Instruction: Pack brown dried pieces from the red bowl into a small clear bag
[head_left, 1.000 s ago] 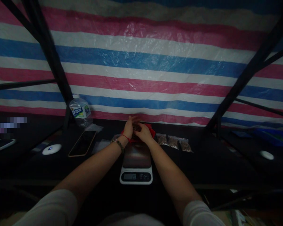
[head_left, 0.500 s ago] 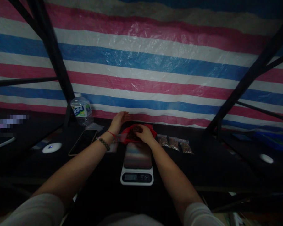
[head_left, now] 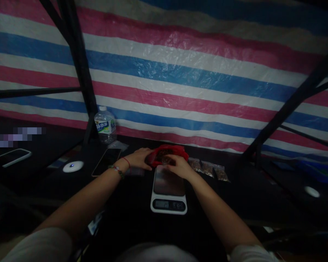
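A red plastic bag (head_left: 177, 150), its mouth open, lies behind the scale, with dark brown dried bits (head_left: 164, 153) inside. My left hand (head_left: 140, 159) is at the bag's left edge, its thumb and fingers around the red film. At the bag's front right, my right hand (head_left: 178, 166) has curled fingers closed around some of the brown bits; the fingertips are partly hidden. The white kitchen scale (head_left: 168, 207) stands just in front, between my forearms, its dark plate (head_left: 169, 183) bare. Digits on its display are too dim to read.
Several small clear packets of brown bits (head_left: 207, 169) lie right of the bag. To the left are a phone (head_left: 106, 162), a clear plastic bottle (head_left: 106, 125) and a white oval device (head_left: 73, 166). Black metal posts (head_left: 82, 72) stand before the striped sheet. Another white device (head_left: 312, 191) lies far right.
My left hand has come down from above the table to the red bag's left edge. My right hand has drawn back slightly toward the bag's front. The view has shifted left.
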{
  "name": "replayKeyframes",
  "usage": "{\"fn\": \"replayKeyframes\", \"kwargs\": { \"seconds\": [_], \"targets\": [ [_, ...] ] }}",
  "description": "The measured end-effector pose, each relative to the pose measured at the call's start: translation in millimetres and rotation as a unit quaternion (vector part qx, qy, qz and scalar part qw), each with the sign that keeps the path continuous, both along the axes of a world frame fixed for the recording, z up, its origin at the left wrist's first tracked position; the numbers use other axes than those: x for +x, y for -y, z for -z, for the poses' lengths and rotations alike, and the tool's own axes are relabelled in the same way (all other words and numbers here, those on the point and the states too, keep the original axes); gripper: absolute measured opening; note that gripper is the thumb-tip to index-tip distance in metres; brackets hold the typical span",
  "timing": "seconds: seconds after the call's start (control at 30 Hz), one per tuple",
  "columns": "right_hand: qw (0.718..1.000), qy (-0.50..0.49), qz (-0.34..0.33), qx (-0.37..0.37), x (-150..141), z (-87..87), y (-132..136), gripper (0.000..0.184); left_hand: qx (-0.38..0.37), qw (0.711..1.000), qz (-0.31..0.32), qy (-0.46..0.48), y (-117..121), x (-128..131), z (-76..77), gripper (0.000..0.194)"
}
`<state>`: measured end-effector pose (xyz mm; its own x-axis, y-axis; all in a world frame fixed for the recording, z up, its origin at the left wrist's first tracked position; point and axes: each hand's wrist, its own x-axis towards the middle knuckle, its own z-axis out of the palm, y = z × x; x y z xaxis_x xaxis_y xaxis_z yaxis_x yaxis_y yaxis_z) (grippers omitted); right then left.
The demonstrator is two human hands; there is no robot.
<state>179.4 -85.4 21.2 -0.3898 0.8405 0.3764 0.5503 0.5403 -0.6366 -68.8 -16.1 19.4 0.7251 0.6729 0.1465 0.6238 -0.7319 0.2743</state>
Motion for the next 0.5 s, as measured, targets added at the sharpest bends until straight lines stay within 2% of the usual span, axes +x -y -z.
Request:
{"fn": "replayKeyframes", "kwargs": {
  "seconds": [0.1, 0.2, 0.37, 0.4, 0.5],
  "targets": [
    [0.999, 0.043, 0.021, 0.015, 5.1, 5.3, 21.4, 0.033, -0.004, 1.000, 0.001, -0.010, -1.0, 6.7, -0.9, 0.080],
    [0.995, 0.084, 0.051, 0.033, 10.4, 14.4, 30.9, 0.033, -0.019, 0.999, 0.001, 0.030, -2.6, 7.6, 1.0, 0.065],
    [0.996, 0.076, 0.040, -0.010, 27.4, 20.1, 25.1, 0.073, -0.014, 0.985, -0.032, 0.169, -3.9, 2.1, 12.0, 0.048],
    [0.997, 0.058, 0.038, -0.017, 31.3, 18.7, 21.8, 0.072, -0.016, 0.980, -0.040, 0.194, -3.9, 1.2, 13.8, 0.046],
    [0.999, -0.002, 0.043, -0.012, 38.7, 12.1, 6.8, 0.051, -0.054, 0.961, -0.063, 0.264, -4.3, 2.3, 15.4, 0.042]
  ]
}}
